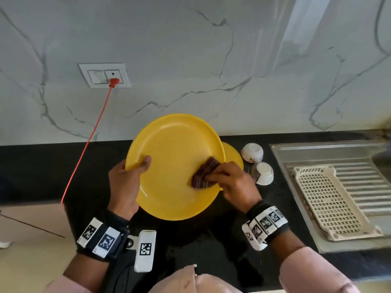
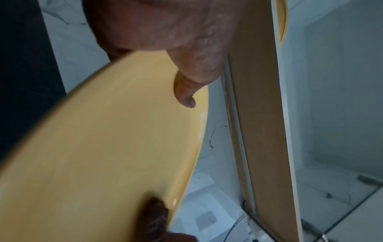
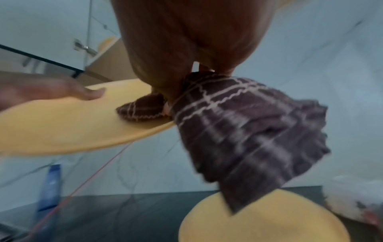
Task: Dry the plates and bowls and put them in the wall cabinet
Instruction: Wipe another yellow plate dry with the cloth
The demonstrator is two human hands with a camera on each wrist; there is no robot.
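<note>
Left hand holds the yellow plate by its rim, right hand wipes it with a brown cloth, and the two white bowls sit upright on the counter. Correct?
Not quite: the two white bowls are not upright; the head view shows them upturned, bases up. The rest holds: left hand holds the yellow plate, right hand wipes with the brown cloth.

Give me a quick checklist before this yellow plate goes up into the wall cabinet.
1. Left hand grips the yellow plate, thumb on its rim: ok.
2. Right hand free of the brown cloth: not ok, it holds the cloth against the plate.
3. Plate dry: cannot tell.
4. Cabinet door open: cannot tell.
5. Dishes left on the counter: not ok, second yellow plate and two upturned bowls wait.
</note>
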